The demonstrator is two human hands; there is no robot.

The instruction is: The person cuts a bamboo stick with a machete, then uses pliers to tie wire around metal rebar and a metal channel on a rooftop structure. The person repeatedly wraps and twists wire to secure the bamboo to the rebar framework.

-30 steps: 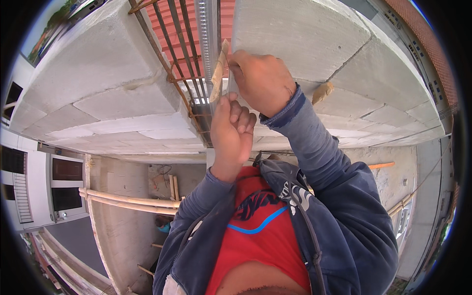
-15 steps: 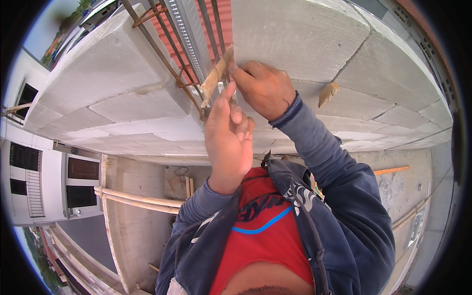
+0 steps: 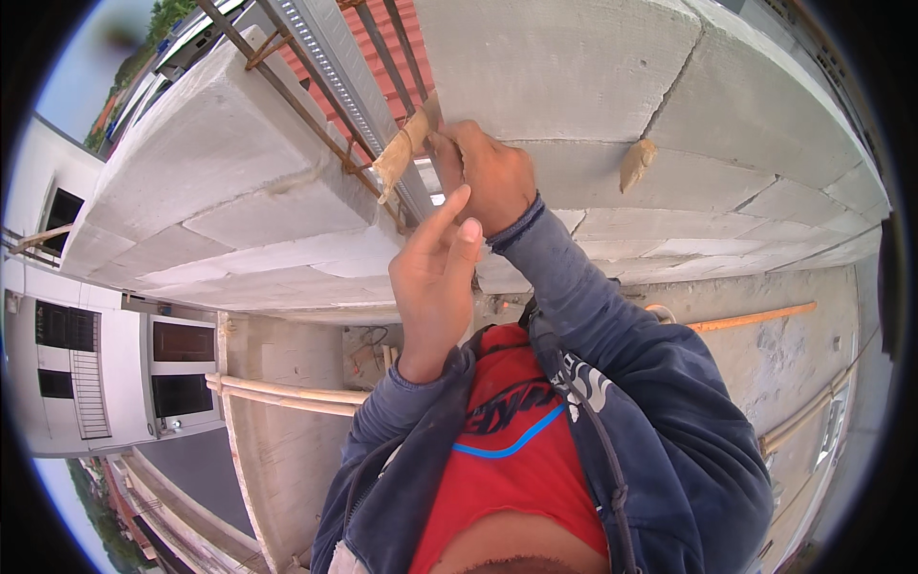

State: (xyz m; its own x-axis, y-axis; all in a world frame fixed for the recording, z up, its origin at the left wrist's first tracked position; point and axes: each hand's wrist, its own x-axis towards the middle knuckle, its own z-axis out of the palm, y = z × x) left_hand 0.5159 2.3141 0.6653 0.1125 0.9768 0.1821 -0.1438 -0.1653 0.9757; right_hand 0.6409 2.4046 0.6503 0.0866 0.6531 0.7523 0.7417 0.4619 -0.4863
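Note:
My right hand (image 3: 490, 177) is closed beside the right end of a short, rough strip of wood (image 3: 400, 153). Whatever its fingers pinch is hidden behind them. That strip lies across the gap between two block walls, in front of upright steel bars (image 3: 318, 59) and a perforated metal channel (image 3: 337, 72). A thin wire appears to loop around the wood. Just below the right hand, my left hand (image 3: 432, 287) is raised with thumb and forefinger apart, and no object shows in it. Its other fingers are partly hidden.
Pale block walls stand left (image 3: 249, 172) and right (image 3: 564, 67) of the gap. A wood scrap (image 3: 637, 165) juts from the right wall's joint. Red corrugated sheeting (image 3: 394, 48) shows behind the bars. Poles (image 3: 287, 390) cross the lower left; an orange-brown pole (image 3: 755, 317) lies right.
The view has shifted slightly. My left hand has turned and dropped away from the wood strip, its fingers spreading. My right hand stays at the strip's right end, turned more downward.

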